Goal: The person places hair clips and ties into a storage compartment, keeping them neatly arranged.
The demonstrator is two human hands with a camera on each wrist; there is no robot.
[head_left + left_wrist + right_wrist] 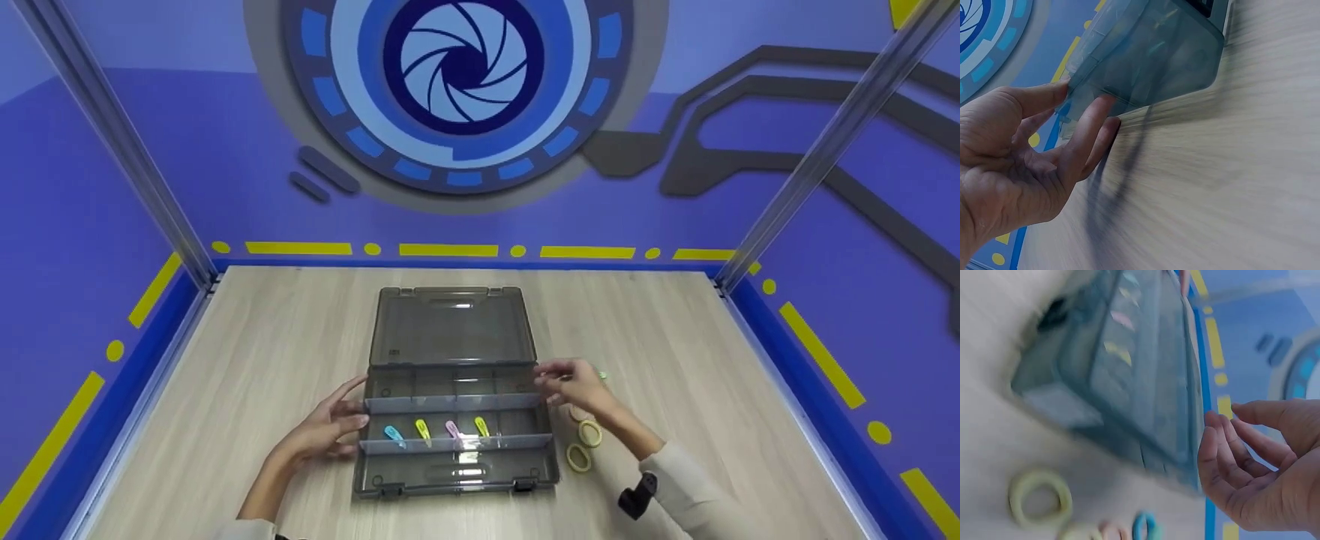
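Observation:
A smoky clear compartment box [457,480] lies with its lid [454,326] folded back. In its middle row sit a blue hair clip [394,436], a yellow hair clip [423,430], a pink hair clip [451,430] and another yellow hair clip [482,427]. My left hand [324,433] touches the box's left side, its thumb at the edge and its fingers against the wall, as the left wrist view shows. By the back right corner of the box is my right hand [576,386], fingers loosely bent; I see nothing held in the right wrist view [1258,464].
Right of the box, yellow rings [578,457] that look like hair ties lie on the wooden table [660,337]. A blue-green ring [1141,526] and a pinkish one [1114,531] lie nearby. Blue printed walls [225,165] stand behind and at both sides.

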